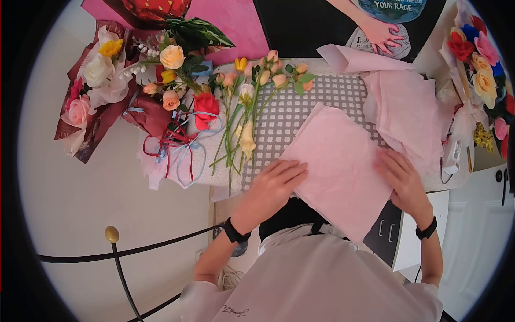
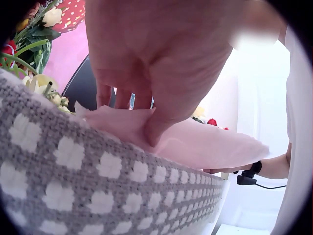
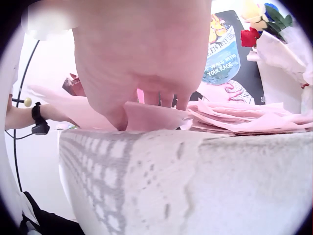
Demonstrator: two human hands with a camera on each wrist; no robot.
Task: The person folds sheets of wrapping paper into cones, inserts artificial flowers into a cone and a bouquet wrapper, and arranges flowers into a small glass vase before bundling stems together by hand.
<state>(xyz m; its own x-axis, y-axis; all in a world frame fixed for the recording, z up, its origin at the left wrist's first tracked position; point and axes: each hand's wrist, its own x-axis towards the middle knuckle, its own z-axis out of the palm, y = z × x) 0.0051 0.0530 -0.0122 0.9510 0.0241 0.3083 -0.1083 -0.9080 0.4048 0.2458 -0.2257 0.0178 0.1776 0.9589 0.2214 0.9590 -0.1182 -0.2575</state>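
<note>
A folded sheet of pale pink wrapping paper [image 1: 338, 161] lies at an angle over the front edge of the table. My left hand [image 1: 279, 180] pinches its left side, thumb in front and fingers behind in the left wrist view. On the opposite side, my right hand [image 1: 399, 180] pinches the paper's right edge, its fingertips slightly blurred. From the right wrist, a flap of the pink paper [image 3: 154, 117] shows between thumb and fingers. The sheet's lowest corner hangs past the table edge, in front of the light shirt.
More pink paper [image 1: 405, 107] is stacked at the right. Loose artificial flowers [image 1: 244, 137] with green stems lie left of centre on the checked cloth [image 1: 300, 102]. A dark red wrapped bouquet [image 1: 99, 91] and ribbons [image 1: 179, 142] are farther left; a colourful bouquet [image 1: 483, 75] stands far right.
</note>
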